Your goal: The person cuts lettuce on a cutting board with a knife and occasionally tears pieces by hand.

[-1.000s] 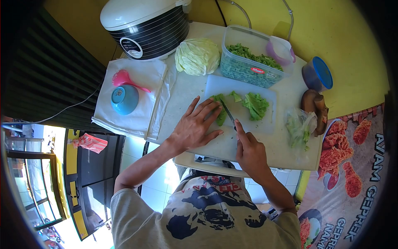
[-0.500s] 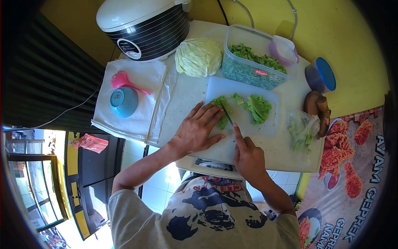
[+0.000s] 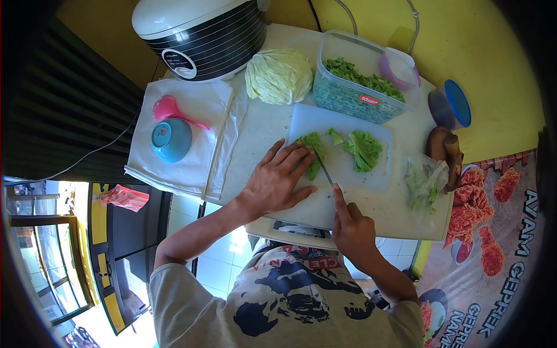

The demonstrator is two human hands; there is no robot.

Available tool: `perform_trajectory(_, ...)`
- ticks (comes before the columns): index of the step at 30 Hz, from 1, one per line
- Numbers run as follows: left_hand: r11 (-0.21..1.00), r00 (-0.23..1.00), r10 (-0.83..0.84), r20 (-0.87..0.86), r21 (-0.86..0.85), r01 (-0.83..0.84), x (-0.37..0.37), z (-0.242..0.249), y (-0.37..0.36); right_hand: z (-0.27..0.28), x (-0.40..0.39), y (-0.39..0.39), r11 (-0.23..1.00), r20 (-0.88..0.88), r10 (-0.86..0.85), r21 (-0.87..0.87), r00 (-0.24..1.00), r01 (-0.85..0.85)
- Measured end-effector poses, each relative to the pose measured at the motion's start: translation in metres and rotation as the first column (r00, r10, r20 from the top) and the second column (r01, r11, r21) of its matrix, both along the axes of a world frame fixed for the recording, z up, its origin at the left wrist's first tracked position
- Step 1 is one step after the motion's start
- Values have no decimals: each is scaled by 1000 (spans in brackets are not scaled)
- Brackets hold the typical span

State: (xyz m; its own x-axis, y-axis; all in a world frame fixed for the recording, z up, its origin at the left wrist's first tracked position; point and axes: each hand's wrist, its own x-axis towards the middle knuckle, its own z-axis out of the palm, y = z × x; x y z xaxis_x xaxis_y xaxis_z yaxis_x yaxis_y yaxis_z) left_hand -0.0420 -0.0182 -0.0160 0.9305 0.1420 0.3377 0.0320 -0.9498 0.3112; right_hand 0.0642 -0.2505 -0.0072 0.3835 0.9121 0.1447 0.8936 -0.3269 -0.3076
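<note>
My left hand [image 3: 279, 178] lies over the left edge of the white cutting board [image 3: 342, 181], its fingertips pressing on a green lettuce leaf [image 3: 314, 141]. A knife [image 3: 324, 169] is in my right hand [image 3: 353, 227], the index finger stretched along its back. The blade lies beside my left fingertips, across the leaf. A small lettuce piece [image 3: 334, 136] and a larger curled leaf [image 3: 364, 151] rest farther right on the board. What the palm of my left hand covers is hidden.
Behind the board are a pale cabbage [image 3: 278, 76] and a clear tub of cut greens [image 3: 355, 95]. A rice cooker [image 3: 203, 43], blue bowl [image 3: 172, 141] and pink ladle [image 3: 166, 108] are left. On the right are a plastic bag [image 3: 426, 180] and blue-lidded container [image 3: 449, 105].
My right hand has moved slightly back toward my body and to the right, drawing the knife with it. My left hand stays on the leaf.
</note>
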Motion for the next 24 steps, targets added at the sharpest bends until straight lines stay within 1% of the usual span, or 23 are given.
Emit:
perform_trajectory(6,1000,1000,-4,16,-4,4,1,0,0,0,-6,-12,999,-35,-13,35,999,14)
perform_trajectory(9,1000,999,1,52,9,-2,2,-2,0,5,2,3,999,-24,-30,22,999,30)
perform_trajectory(17,1000,998,8,61,10,-9,1,-2,-2,-3,11,42,997,3,-44,58,999,44)
perform_trajectory(21,1000,998,9,62,11,-9,0,-2,-1,-2,10,46,997,12,-54,64,998,53)
perform_trajectory(24,999,999,14,46,33,-15,-1,-3,-1,-1,16,34,994,15,-74,86,997,72)
